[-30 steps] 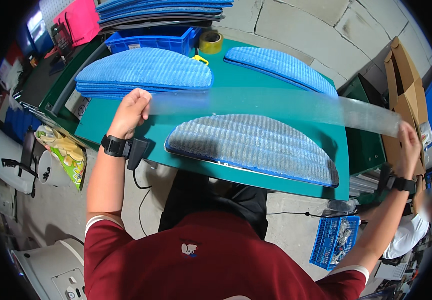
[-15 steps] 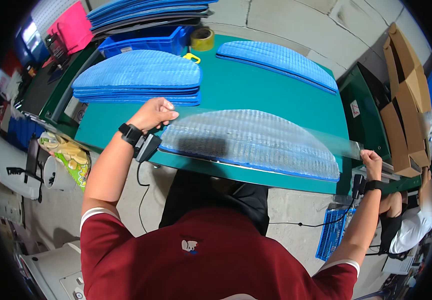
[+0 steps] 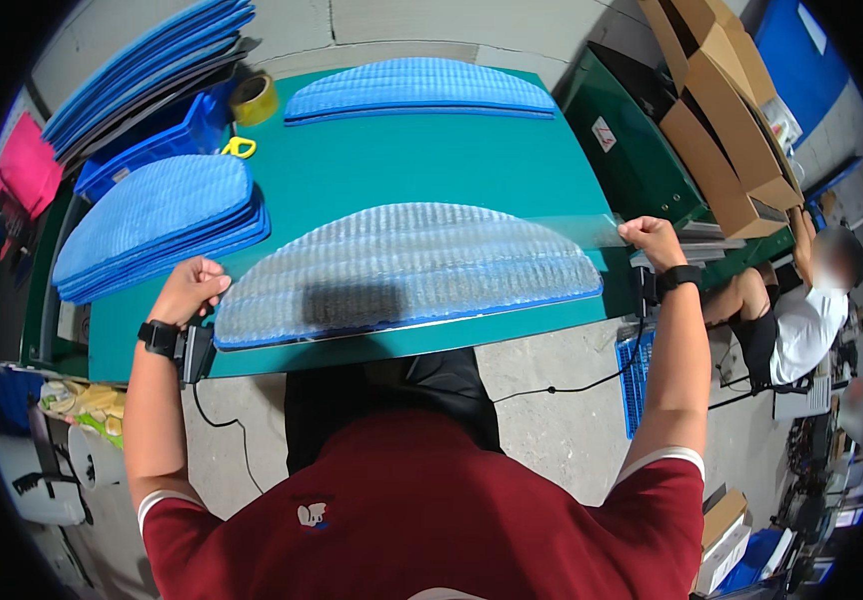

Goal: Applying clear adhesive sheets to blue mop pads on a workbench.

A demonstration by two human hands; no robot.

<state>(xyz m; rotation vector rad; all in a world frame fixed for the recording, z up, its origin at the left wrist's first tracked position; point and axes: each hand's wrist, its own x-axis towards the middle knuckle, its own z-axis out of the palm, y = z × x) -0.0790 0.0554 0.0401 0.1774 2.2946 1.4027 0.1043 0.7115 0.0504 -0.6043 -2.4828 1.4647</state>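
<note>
A half-moon mop pad (image 3: 417,285) with a blue edge lies on the green table in front of me. It looks greyish under clear plastic. My left hand (image 3: 192,290) is closed at the pad's left end, thumb and fingers pinching one end of a clear plastic film (image 3: 592,231). Beyond the pad's right end, my right hand (image 3: 655,243) pinches the film's other end. The film is drawn out between both hands, across the pad's upper part. How far it touches the pad cannot be told.
Blue half-moon pads are stacked (image 3: 157,220) at left, with more pads (image 3: 422,88) at the far edge. Yellow-handled scissors (image 3: 239,147), a tape roll (image 3: 255,100) and a blue bin (image 3: 152,145) stand far left. Cardboard boxes (image 3: 722,120) and a seated person (image 3: 812,320) are at right.
The view has turned, so the table and its pads appear rotated. Both hands keep hold of the film; no grip or release shows.
</note>
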